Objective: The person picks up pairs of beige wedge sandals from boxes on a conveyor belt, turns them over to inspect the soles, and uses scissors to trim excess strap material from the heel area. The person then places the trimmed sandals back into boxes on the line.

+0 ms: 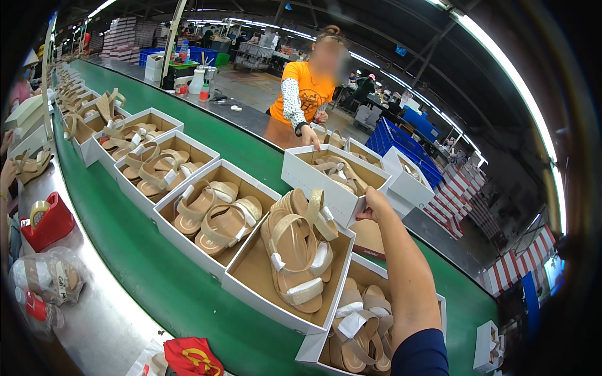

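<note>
Across the green belt [241, 166], the right hand [375, 203] pinches a white shoebox [304, 175] by its end; co-worker's hand [310, 136] at far rim. Level holding should keep the sandals [338, 170] seated. Left hand unseen.

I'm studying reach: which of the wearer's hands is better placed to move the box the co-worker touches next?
Likely the right: the right hand holds a corner of that white box, across from the co-worker's hand. The left hand is out of view.

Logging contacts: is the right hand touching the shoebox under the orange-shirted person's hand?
Touching: head view shows the right hand gripping the shoebox at a corner.
</note>
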A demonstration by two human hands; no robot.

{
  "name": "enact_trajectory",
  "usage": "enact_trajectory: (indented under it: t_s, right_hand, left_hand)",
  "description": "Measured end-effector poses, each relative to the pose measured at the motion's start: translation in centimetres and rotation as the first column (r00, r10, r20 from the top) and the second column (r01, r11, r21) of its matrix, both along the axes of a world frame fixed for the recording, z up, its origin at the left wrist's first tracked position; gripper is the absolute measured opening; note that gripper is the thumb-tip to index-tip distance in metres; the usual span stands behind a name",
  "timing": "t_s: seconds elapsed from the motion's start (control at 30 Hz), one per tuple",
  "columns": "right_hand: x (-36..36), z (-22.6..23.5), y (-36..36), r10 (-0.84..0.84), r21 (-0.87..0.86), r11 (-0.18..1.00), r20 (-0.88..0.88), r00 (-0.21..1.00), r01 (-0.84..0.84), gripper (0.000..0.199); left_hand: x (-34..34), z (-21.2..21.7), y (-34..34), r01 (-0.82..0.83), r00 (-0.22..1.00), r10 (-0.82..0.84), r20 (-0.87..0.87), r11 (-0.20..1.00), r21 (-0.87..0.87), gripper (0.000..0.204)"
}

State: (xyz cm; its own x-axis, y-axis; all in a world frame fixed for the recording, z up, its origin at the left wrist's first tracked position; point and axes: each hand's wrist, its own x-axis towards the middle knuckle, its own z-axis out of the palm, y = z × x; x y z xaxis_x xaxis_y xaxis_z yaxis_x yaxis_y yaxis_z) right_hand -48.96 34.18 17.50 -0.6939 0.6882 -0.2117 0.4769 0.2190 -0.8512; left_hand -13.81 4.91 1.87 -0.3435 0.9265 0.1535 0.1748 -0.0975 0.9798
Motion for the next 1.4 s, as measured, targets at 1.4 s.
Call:
enact_trajectory:
  t_s: [1.4]
  right_hand:
    - [47.1,-8.6,1.9,-0.416,0.583,0.791,0.285,0.864,0.188,0.043]
  left_hand:
    - [10.2,-2.5,-16.9,-0.419,0.908,0.401,-0.123,0.881,-0.220,0.023]
